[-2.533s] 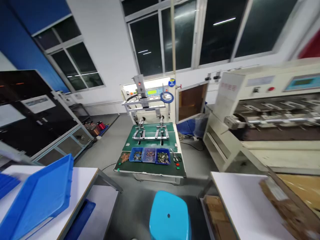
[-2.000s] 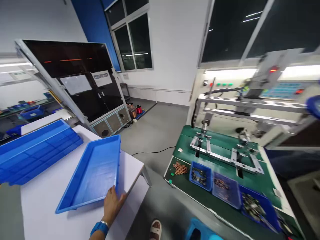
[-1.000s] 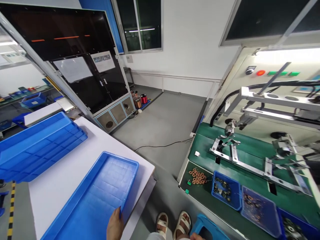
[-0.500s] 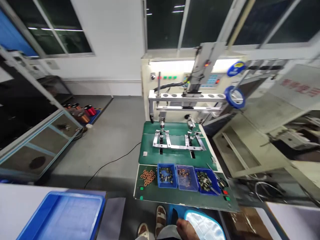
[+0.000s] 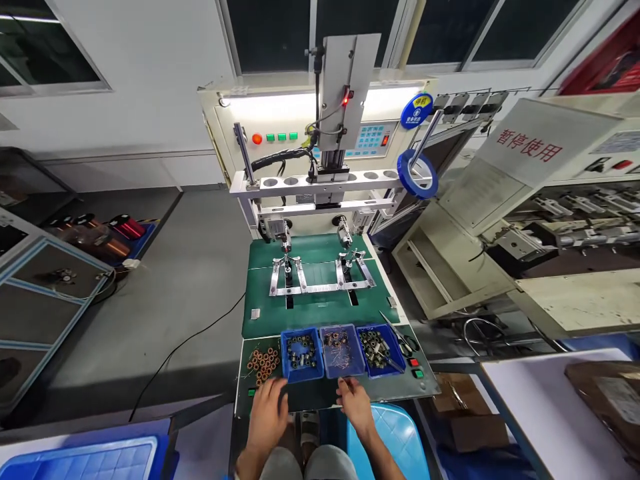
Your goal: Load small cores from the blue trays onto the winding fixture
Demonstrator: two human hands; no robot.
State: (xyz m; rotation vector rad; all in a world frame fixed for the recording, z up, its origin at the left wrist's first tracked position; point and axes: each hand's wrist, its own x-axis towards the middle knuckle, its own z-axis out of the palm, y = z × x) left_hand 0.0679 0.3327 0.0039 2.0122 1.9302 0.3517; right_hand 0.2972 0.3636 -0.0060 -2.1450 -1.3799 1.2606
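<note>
Left hand point(image 5: 267, 405): lies flat on the near edge of the green bench point(image 5: 320, 308), fingers spread and gripping nothing, just near of the left blue bin point(image 5: 301, 351) and of the copper rings point(image 5: 263, 363).
Right hand point(image 5: 354, 402): open too, palm down on the same near edge, fingertips just short of the middle blue bin point(image 5: 341, 349); it holds nothing.
Bins: three small blue trays side by side near the front of the bench — the left one with dark ring-shaped parts, the middle one with thin coppery pieces, the right blue bin point(image 5: 376, 347) with a darker jumble.
Handling, as a judgement: the bins look like light, stiff plastic with a raised rim, best taken by the two side walls; the loose parts inside would slide or spill if a bin is tilted. The copper rings lie loose on the mat, small and light, likely wound wire, so better pinched singly at the outer edge than raked.
Beyond the bins: a metal fixture point(image 5: 320, 275) with two clamp stations, further back the machine's control panel point(image 5: 320, 133).
Hard to make out: what the parts in each bin are; the tool lying by the right bin may be scissors point(image 5: 400, 335), only partly clear.
Cut off: the blue stool point(image 5: 387, 437) behind the right forearm, and the blue tray point(image 5: 85, 460) at the near left corner.
</note>
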